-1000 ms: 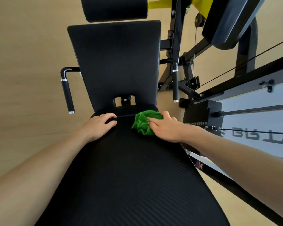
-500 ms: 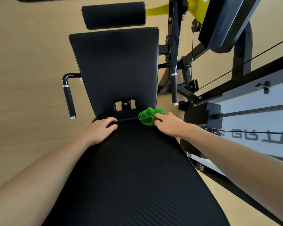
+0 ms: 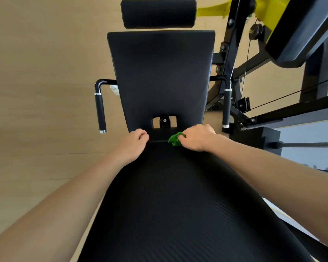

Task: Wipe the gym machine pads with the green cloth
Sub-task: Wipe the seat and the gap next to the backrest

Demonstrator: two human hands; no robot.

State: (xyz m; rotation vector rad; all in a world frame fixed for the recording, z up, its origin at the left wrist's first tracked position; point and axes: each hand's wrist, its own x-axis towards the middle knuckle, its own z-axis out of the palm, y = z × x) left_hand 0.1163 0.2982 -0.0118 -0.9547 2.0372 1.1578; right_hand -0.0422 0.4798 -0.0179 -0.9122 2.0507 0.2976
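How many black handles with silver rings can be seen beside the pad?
2. One handle hangs left of the back pad; the other handle is on its right, by the frame. More may be hidden.

No lettering can be read here. Dark strokes show on the pale panel point(image 3: 309, 167) at the right edge, cut off by the right forearm and the frame edge, too partial to make out as letters.

A crumpled green cloth point(image 3: 175, 140) poked out from the gripping fingers, pressed onto the near black ribbed pad's point(image 3: 178, 201) far edge.
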